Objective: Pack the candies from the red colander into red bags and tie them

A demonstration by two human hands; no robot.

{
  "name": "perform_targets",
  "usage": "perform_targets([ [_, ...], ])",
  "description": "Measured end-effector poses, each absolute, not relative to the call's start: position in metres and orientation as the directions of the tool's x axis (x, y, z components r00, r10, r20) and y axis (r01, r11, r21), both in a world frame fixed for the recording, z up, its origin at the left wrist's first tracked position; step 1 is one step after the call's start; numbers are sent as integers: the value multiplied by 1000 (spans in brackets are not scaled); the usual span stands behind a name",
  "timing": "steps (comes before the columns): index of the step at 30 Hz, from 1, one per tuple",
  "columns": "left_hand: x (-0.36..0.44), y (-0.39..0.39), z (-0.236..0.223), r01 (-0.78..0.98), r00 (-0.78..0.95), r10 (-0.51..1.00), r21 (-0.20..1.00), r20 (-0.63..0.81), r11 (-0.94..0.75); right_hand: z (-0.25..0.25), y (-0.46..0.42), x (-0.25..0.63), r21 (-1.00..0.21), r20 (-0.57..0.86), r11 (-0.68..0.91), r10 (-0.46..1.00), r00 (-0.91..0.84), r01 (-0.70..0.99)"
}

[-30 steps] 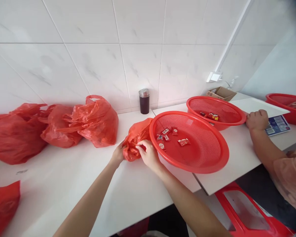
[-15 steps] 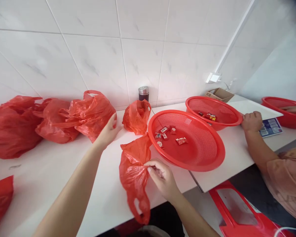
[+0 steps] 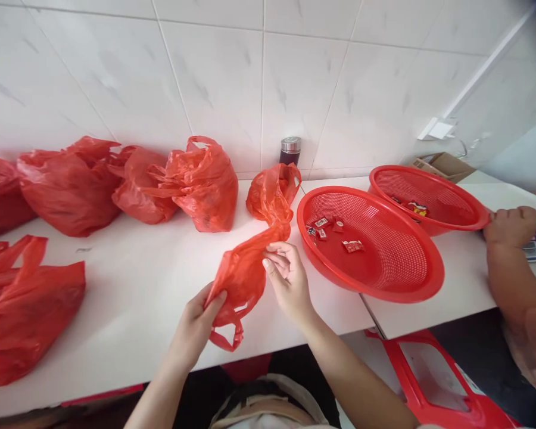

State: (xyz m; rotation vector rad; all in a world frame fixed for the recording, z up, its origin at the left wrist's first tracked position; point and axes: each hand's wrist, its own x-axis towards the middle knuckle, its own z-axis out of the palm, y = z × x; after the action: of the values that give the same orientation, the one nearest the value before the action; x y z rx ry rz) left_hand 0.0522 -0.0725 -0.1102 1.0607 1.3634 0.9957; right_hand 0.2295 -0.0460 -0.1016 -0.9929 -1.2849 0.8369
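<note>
A thin red plastic bag [image 3: 243, 271] with loop handles is held in front of me over the white table. My left hand [image 3: 201, 322] grips its left side between thumb and fingers. At its right edge my right hand [image 3: 288, 280] has thumb and fingertips drawn together on the plastic. The bag looks flat, its handles hanging toward me. Just behind it sits a small crumpled red bag [image 3: 272, 193]. To the right of my right hand stands a red perforated basket [image 3: 411, 256] with several small wrapped sweets [image 3: 352, 246] in it.
Several filled red bags [image 3: 208, 190] line the wall, and another bag [image 3: 31, 316] lies at left. A dark flask [image 3: 290, 152] stands behind. At right, a person's hand [image 3: 511, 226] touches a second red basket [image 3: 473, 217]. A red stool [image 3: 411, 381] is below the table.
My left hand has come from the bags at the wall to grip the plastic bag. The bag is now raised and turned between both hands. My view has swung left.
</note>
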Motion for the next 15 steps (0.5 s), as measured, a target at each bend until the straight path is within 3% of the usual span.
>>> perform_targets([
  [4, 44, -77, -101, -344, 74, 907, 843, -415, 414, -98, -55, 225, -886, 352, 374, 927, -127, 275],
  [7, 45, -81, -109, -431, 144, 895, 787, -422, 441, -100, -60, 220, -880, 258, 328, 938, -234, 345],
  [11, 26, -79, -115, -515, 4, 905, 775, -426, 367, -111, -50, 241, -915, 243, 264, 964, -108, 303],
  [15, 4, -76, -111, -586, -139, 837, 725, -530, 362, -115, -41, 271, -960, 174, 164, 984, 26, 226],
])
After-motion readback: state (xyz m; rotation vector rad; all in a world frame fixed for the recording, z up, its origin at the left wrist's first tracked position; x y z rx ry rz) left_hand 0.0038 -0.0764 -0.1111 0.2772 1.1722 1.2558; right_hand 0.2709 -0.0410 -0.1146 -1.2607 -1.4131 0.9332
